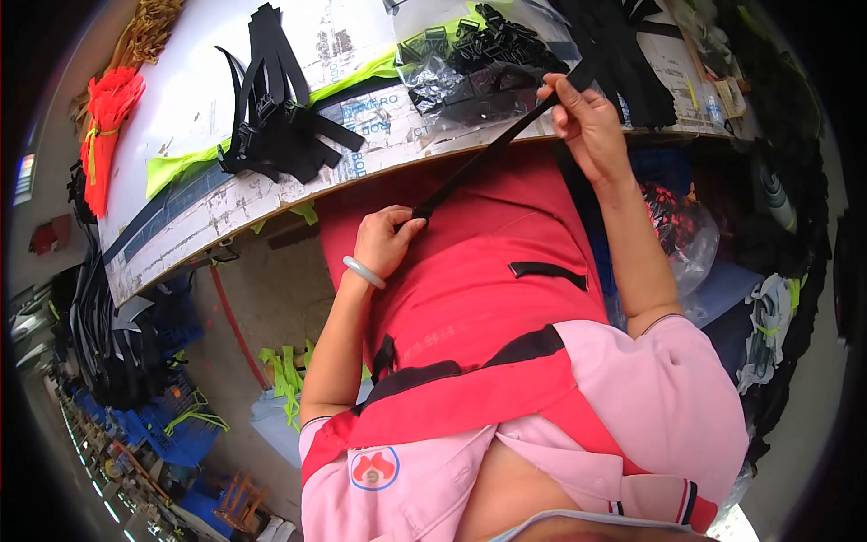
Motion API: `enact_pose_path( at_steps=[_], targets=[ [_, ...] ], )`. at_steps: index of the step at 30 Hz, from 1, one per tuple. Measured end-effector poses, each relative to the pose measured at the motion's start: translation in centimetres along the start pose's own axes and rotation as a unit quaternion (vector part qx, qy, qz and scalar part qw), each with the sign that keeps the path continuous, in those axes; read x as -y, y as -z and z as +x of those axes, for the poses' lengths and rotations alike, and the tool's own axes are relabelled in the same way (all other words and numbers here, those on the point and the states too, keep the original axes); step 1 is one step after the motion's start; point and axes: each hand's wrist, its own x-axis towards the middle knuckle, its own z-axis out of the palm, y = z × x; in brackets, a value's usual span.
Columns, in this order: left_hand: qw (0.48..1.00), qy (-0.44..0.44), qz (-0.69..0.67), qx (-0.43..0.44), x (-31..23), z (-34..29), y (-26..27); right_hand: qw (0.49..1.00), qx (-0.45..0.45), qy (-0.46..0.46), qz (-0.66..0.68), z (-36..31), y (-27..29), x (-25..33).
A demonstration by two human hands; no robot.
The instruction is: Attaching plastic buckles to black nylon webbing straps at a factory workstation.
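White scuffed tabletop [190, 104]; straight black strap [488, 155] near its edge; blue basket [183, 444] leftward.

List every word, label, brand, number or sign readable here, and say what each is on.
Table: blue printed letters on its white covering, partly hidden; I won't copy the wording.
Pink shirt: round badge with red shapes in a blue ring; its small centre mark is unreadable.
Red apron: faint marks, too worn to read.
Black strap: no writing visible.
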Motion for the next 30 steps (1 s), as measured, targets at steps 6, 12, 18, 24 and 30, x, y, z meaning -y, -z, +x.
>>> enact_pose_path(
  at_steps=[6,12,18,24,30],
  targets=[
    [0.982,-0.005,-0.042,-0.186,-0.4,-0.6,2.2,0.985,0.007,-0.006,-0.174,1.7,0.9,4.3],
    [0.924,0.082,-0.356,-0.118,-5.1,1.3,1.4,0.924,0.233,-0.244,-0.181,-4.2,-7.9,-4.8],
    [0.948,0.039,-0.274,-0.158,-4.7,0.9,0.5,0.941,0.170,-0.252,-0.147,-4.2,-8.8,-6.5],
    [0.943,0.001,-0.260,-0.210,-4.2,1.0,-0.4,0.964,0.131,-0.218,-0.074,-5.4,-9.9,-7.7],
    [0.910,0.060,-0.355,-0.204,-5.8,0.0,-0.1,0.975,0.151,-0.146,-0.077,-4.3,-9.4,-7.7]
  ],
)
